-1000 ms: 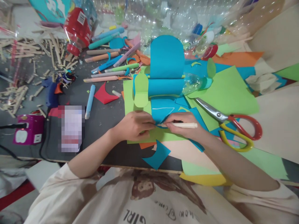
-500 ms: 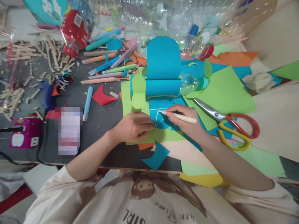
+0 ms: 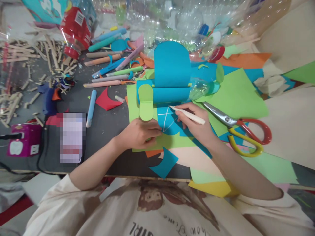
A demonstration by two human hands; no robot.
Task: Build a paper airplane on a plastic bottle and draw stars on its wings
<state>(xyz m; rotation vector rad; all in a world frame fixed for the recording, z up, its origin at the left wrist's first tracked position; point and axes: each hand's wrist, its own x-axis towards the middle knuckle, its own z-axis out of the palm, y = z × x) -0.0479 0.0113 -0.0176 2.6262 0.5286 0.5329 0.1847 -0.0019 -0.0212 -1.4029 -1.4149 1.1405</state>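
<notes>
My right hand (image 3: pixel 194 118) is closed around a white pen (image 3: pixel 189 114), its tip on the blue paper (image 3: pixel 169 126), just below a paper-wrapped bottle. White lines cross on this paper. My left hand (image 3: pixel 142 133) has curled fingers pressed together at the paper's left edge, gripping it against the green sheet (image 3: pixel 174 141). The bottle (image 3: pixel 169 94) lies sideways, wrapped in blue paper, with its clear neck to the right. A blue rounded flap (image 3: pixel 172 64) stands above it, and a light green folded strip (image 3: pixel 146 109) hangs over its left end.
Red-and-yellow-handled scissors (image 3: pixel 231 123) lie open at right on green paper (image 3: pixel 243 98). Several markers (image 3: pixel 105 60), wood sticks (image 3: pixel 17 52) and a blue glue gun (image 3: pixel 48 98) are at left. A phone (image 3: pixel 71 137) lies near a purple box (image 3: pixel 24 139). Clear bottles fill the back.
My right hand has moved up with the pen, lengthening a white line on the blue paper past the horizontal one. The left hand stays in place. The view has shifted slightly.
</notes>
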